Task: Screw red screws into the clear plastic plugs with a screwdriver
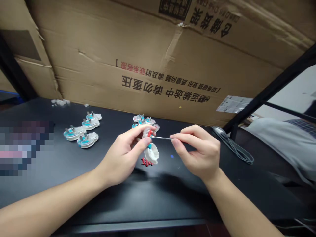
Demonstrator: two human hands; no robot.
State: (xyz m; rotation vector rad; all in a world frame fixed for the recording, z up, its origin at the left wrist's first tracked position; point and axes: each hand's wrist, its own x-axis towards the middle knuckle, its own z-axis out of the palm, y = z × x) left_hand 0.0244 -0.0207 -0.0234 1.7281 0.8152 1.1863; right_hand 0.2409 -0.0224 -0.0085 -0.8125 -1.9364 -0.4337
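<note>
Above the middle of the black table, my left hand [123, 153] pinches a clear plug housing [146, 132] between thumb and fingers. A small red part [150, 133] shows at the housing's edge. My right hand [197, 149] is closed on a thin metal tool [161, 138]; its tip meets the red part, and its exact kind is hard to make out. Just under my left thumb is a white plug shell [152, 154] with a bit of teal; whether it hangs from the held housing or rests on the table, I cannot tell. Small red parts [147, 162] lie beside it.
Several clear and blue plugs [88, 140] lie at left, prongs up, and more plugs [149, 120] sit behind my hands. Small white pieces [60, 102] are at the back left. A large cardboard sheet [138, 42] walls the back. A coiled grey cable [234, 148] lies at right.
</note>
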